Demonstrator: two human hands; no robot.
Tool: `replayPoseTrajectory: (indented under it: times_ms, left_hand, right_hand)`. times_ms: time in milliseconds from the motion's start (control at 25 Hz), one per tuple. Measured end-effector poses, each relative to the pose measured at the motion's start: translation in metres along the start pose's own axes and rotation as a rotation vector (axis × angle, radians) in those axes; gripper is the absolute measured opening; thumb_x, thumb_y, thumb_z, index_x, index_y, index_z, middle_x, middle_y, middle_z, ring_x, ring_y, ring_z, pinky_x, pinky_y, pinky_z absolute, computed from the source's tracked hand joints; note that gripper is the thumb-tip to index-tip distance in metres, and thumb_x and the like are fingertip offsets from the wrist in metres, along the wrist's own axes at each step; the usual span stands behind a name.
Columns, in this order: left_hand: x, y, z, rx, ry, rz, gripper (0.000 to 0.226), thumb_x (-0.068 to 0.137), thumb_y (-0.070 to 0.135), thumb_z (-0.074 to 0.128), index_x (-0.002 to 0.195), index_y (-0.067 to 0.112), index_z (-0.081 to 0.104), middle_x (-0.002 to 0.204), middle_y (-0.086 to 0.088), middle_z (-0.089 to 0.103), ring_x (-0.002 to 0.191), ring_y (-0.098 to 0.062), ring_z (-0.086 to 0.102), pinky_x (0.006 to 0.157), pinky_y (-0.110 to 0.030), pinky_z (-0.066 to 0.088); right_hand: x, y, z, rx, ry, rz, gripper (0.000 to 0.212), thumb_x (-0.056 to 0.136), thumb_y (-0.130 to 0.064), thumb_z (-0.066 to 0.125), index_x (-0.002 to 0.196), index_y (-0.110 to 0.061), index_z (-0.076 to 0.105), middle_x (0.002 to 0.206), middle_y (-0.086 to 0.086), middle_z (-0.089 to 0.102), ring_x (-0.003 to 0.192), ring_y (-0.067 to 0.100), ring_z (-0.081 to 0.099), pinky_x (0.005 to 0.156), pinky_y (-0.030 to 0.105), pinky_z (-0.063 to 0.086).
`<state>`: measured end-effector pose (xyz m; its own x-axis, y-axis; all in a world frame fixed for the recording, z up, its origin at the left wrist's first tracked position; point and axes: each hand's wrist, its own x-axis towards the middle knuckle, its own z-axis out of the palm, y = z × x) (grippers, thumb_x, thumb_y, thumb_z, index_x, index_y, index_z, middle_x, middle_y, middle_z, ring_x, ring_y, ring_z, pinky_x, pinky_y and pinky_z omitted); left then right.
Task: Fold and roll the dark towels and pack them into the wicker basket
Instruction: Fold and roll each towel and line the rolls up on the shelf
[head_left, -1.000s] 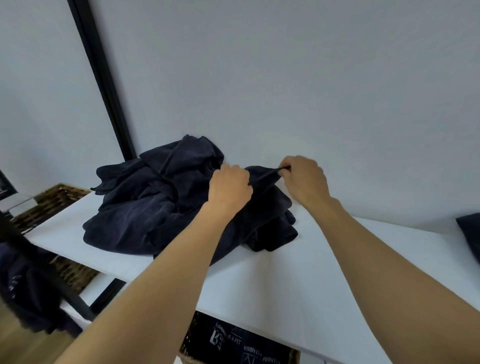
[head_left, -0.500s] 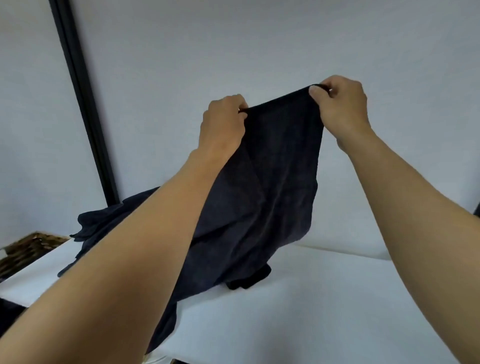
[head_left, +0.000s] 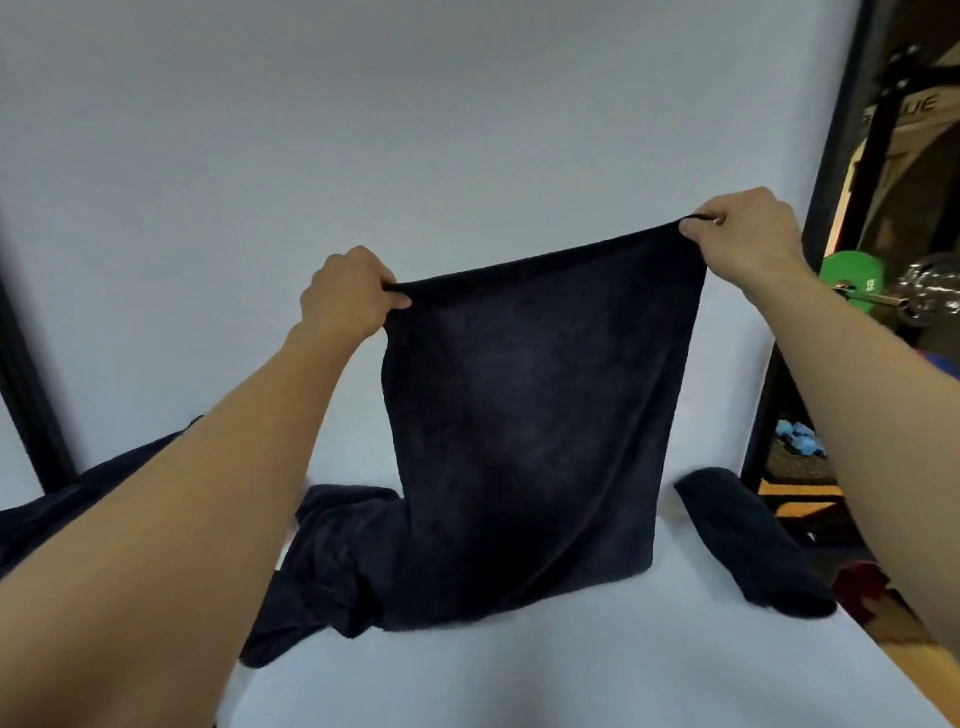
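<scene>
1. Dark towel (head_left: 535, 415), centre of frame: hangs spread from its top edge, with its lower end on the white table (head_left: 519, 670). Bunched cloth lies at its lower left; whether this belongs to the same towel cannot be told.
2. Left hand (head_left: 348, 296), left of centre: thumb and curled fingers pinch the towel's upper left corner.
3. Right hand (head_left: 743, 239), upper right: pinches the upper right corner, higher than the left hand, so the taut edge slopes.
4. Roll (head_left: 748, 540), lower right: one towel lies compact on the table, apart from the held one. It appears rolled but not packed.
5. Pile (head_left: 47, 514), lower left edge, partly behind the left arm: more dark cloth, unfolded.
6. Basket: not in view.
7. Progress: judged early. The held towel is only opened out. Folding, rolling and packing remain for it and the pile, and the roll also awaits packing.
</scene>
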<state>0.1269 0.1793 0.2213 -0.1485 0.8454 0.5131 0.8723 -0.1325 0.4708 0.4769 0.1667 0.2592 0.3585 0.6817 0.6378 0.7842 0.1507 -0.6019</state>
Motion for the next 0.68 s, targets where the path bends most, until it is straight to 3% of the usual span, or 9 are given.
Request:
replayPoseTrajectory:
  times_ms: [120, 200, 280, 440, 560, 680]
  left_hand:
    - [0.021, 0.028, -0.009, -0.363, 0.037, -0.072, 0.014, 0.087, 0.004, 0.069, 0.098, 0.012, 0.069, 0.089, -0.004, 0.069, 0.058, -0.023, 0.066, 0.06, -0.029, 0.055]
    - [0.05, 0.052, -0.026, -0.79, 0.097, -0.078, 0.019, 0.091, -0.003, 0.059, 0.099, 0.012, 0.067, 0.107, -0.008, 0.068, 0.072, -0.032, 0.072, 0.068, -0.034, 0.061]
    - [0.08, 0.077, -0.051, -0.995, 0.168, 0.003, 0.027, 0.096, -0.003, 0.048, 0.097, 0.013, 0.069, 0.11, -0.011, 0.069, 0.088, -0.029, 0.072, 0.075, -0.036, 0.061]
    - [0.101, 0.116, -0.108, -1.113, 0.29, 0.106, 0.036, 0.097, -0.004, 0.044, 0.088, 0.02, 0.07, 0.106, -0.01, 0.07, 0.098, -0.025, 0.07, 0.081, -0.034, 0.06]
    - [0.088, 0.131, -0.14, -1.131, 0.348, 0.153, 0.032, 0.096, -0.004, 0.047, 0.092, 0.018, 0.071, 0.101, -0.007, 0.071, 0.093, -0.022, 0.071, 0.08, -0.029, 0.06]
    - [0.059, 0.136, -0.172, -1.158, 0.404, 0.183, 0.027, 0.094, -0.002, 0.054, 0.082, 0.018, 0.069, 0.089, -0.003, 0.069, 0.085, -0.019, 0.07, 0.075, -0.026, 0.059]
  right_hand:
    - [0.023, 0.005, 0.001, 0.445, -0.04, 0.164, 0.013, 0.094, -0.016, 0.057, 0.101, -0.012, 0.067, 0.099, 0.004, 0.063, 0.072, 0.022, 0.072, 0.071, 0.029, 0.058]
    - [0.051, -0.006, -0.004, 0.741, -0.016, 0.15, 0.01, 0.095, -0.013, 0.054, 0.099, -0.009, 0.062, 0.102, 0.005, 0.061, 0.077, 0.022, 0.074, 0.079, 0.03, 0.06]
    - [0.082, -0.027, -0.019, 0.916, 0.028, 0.062, 0.011, 0.097, -0.013, 0.05, 0.099, -0.008, 0.061, 0.105, 0.009, 0.064, 0.087, 0.021, 0.073, 0.08, 0.028, 0.059]
    - [0.116, -0.074, -0.059, 1.09, 0.057, -0.099, 0.014, 0.099, -0.013, 0.048, 0.092, -0.013, 0.06, 0.102, 0.005, 0.065, 0.095, 0.019, 0.071, 0.082, 0.026, 0.058]
    - [0.119, -0.092, -0.086, 1.201, 0.053, -0.16, 0.014, 0.1, -0.013, 0.048, 0.091, -0.014, 0.059, 0.102, 0.004, 0.065, 0.097, 0.018, 0.069, 0.082, 0.025, 0.056]
    - [0.097, -0.109, -0.12, 1.279, 0.058, -0.209, 0.012, 0.101, -0.012, 0.048, 0.094, -0.014, 0.057, 0.1, 0.004, 0.063, 0.096, 0.017, 0.068, 0.084, 0.026, 0.055]
